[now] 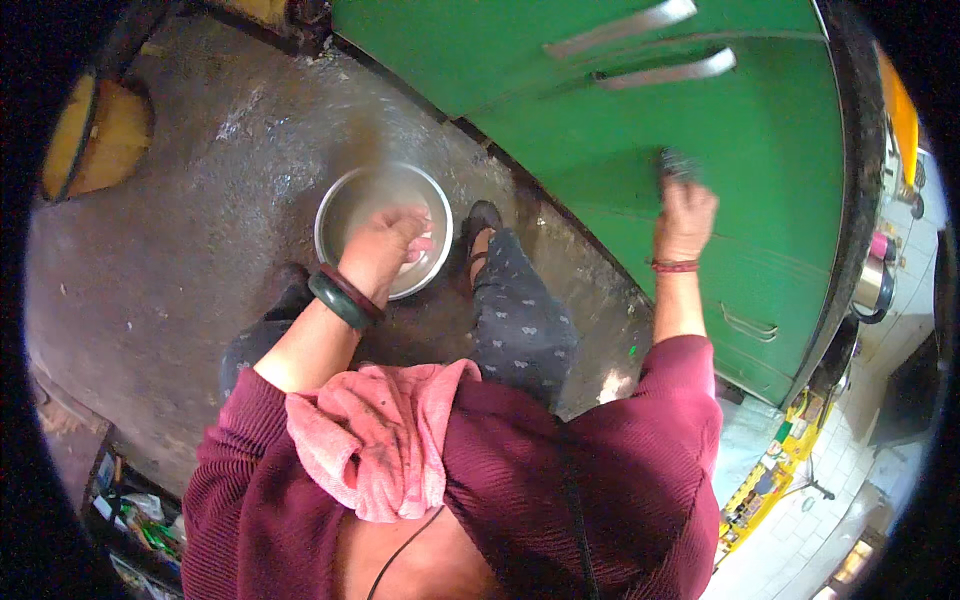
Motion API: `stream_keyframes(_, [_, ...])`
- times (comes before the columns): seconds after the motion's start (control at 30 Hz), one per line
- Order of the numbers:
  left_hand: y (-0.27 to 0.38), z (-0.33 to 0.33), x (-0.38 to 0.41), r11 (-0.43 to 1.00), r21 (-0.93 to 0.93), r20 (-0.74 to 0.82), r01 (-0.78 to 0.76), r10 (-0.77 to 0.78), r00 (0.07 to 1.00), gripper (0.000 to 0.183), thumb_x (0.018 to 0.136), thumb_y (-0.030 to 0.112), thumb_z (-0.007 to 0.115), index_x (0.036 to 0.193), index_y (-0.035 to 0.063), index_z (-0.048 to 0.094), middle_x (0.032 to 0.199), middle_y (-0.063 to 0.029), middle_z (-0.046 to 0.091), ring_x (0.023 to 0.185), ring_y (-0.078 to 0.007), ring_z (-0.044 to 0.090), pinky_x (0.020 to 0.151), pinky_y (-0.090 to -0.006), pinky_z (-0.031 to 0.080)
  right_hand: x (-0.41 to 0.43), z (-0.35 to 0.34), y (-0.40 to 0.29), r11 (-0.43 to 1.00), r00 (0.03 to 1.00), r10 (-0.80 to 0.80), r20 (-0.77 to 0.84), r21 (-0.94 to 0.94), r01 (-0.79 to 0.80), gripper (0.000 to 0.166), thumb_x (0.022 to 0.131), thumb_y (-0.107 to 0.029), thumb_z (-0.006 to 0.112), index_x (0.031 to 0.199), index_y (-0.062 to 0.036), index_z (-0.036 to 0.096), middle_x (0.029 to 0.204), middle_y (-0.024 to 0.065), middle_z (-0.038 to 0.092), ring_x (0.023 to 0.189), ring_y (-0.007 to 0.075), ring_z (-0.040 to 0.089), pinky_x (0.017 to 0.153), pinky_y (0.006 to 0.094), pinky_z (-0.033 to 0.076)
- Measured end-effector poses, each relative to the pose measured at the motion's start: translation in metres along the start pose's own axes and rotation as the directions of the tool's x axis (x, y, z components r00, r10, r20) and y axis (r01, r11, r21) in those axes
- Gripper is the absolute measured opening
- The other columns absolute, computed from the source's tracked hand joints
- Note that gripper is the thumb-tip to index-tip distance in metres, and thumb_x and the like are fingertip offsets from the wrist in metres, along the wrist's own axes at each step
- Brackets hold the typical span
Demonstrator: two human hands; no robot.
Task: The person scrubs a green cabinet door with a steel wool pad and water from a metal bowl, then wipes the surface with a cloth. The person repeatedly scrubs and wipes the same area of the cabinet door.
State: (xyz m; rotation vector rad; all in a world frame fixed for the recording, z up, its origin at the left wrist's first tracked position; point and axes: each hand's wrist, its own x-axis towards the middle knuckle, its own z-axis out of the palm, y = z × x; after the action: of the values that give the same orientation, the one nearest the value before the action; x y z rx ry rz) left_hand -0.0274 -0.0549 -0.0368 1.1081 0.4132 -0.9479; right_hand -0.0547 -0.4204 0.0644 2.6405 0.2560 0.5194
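A round metal basin point(323, 217) with murky liquid stands on the floor between my feet. My left hand point(394, 234) is over or inside it, fingers curled; whether it holds anything is unclear. My right hand point(684, 219) is raised to the front of a green cabinet point(600, 150). It grips a dark, blurred scrubbing pad point(679, 166) against or close to the green surface. Two metal handles point(664, 69) are fixed higher up, and a smaller handle point(750, 327) sits lower on the cabinet. A pink cloth point(375, 435) with dark stains hangs over the front of my maroon top.
The dark floor point(187, 247) looks wet near the basin. A round yellowish container point(112, 139) stands far left. Packets fill an open bin or box point(142, 517) at lower left. Beyond the cabinet's right edge are a metal vessel point(870, 281) and a yellow rack point(761, 491) with small items.
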Motion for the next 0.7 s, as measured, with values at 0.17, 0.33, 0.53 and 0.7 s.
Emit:
stream_keyframes(0.17, [-0.003,-0.004,-0.001,0.998,0.062,-0.079,0.014,-0.009,0.997,0.022,0.086,0.019,0.049,0.101,0.0041,0.052,0.093,-0.0050,0.059,0.073,-0.0126,0.057,0.066,-0.0249,0.045,0.076,-0.033,-0.028,0.957,0.870,0.274,-0.411,0.212,-0.201,0.020,0.065,0.005,0.056,0.079,-0.0079,0.062,0.075,0.0086,0.057,0.074,0.0265,0.051,0.062,0.0372,0.040])
stream_keyframes(0.33, [0.000,0.002,0.008,0.992,0.126,-0.056,0.021,-0.014,0.998,0.018,0.082,0.016,0.052,0.095,0.0043,0.054,0.085,-0.0033,0.058,0.070,-0.0120,0.056,0.061,-0.0233,0.042,0.039,0.117,-0.124,0.997,0.958,-0.023,0.284,0.083,0.000,0.009,0.074,-0.014,0.052,0.077,-0.0107,0.059,0.081,0.0091,0.052,0.066,0.0273,0.054,0.056,0.0386,0.048])
stream_keyframes(0.53, [0.000,-0.008,0.015,0.997,0.076,-0.077,0.015,-0.010,0.997,0.015,0.082,0.015,0.051,0.093,0.0052,0.053,0.084,-0.0031,0.058,0.068,-0.0126,0.056,0.060,-0.0237,0.043,0.059,0.053,-0.105,0.947,0.988,0.019,0.155,0.314,-0.067,0.010,0.072,-0.006,0.050,0.080,-0.0076,0.056,0.079,0.0094,0.051,0.075,0.0273,0.051,0.064,0.0370,0.044])
stream_keyframes(0.7, [0.006,0.005,-0.002,0.994,0.101,-0.096,0.044,-0.034,0.995,0.017,0.082,0.014,0.052,0.096,0.0042,0.053,0.084,-0.0036,0.058,0.068,-0.0131,0.057,0.061,-0.0240,0.043,0.114,-0.088,-0.042,0.845,0.686,0.527,-0.502,0.394,-0.360,0.027,0.063,-0.001,0.065,0.089,-0.0056,0.058,0.082,0.0098,0.054,0.080,0.0271,0.052,0.075,0.0367,0.040])
